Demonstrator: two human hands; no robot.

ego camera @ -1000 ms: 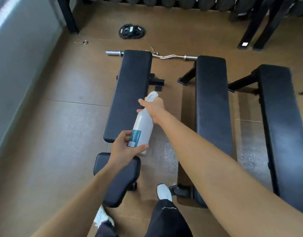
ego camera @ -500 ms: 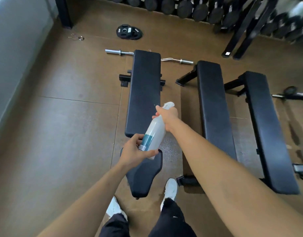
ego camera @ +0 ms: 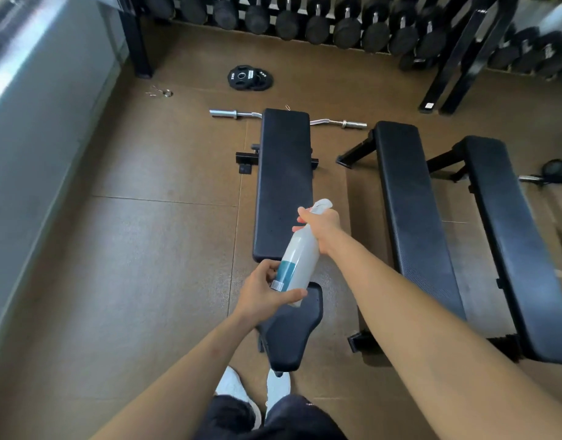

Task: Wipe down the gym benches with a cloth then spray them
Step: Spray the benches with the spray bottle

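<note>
Spray bottle [ego camera: 297,261] held tilted over near end of the left bench [ego camera: 284,182]. Left hand [ego camera: 267,293] wrapped round bottle's base, right hand [ego camera: 323,224] clamped on its trigger head. Two more benches [ego camera: 413,204] to bench's right.

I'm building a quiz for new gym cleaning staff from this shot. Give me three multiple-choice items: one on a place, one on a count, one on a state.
1. Where does the silver curl bar lie?
A. on the floor past the left bench's far end
B. on the dumbbell rack
C. across the right bench

2. How many black padded benches show?
A. one
B. three
C. five

3. How is the translucent white spray bottle with teal label held?
A. lying on a bench
B. one hand only
C. both hands

Key: 1 A, the silver curl bar sticks out both sides of the left bench. 2 B, left, middle bench, right bench. 3 C, left hand at the spray bottle base, right hand at its head.
</note>
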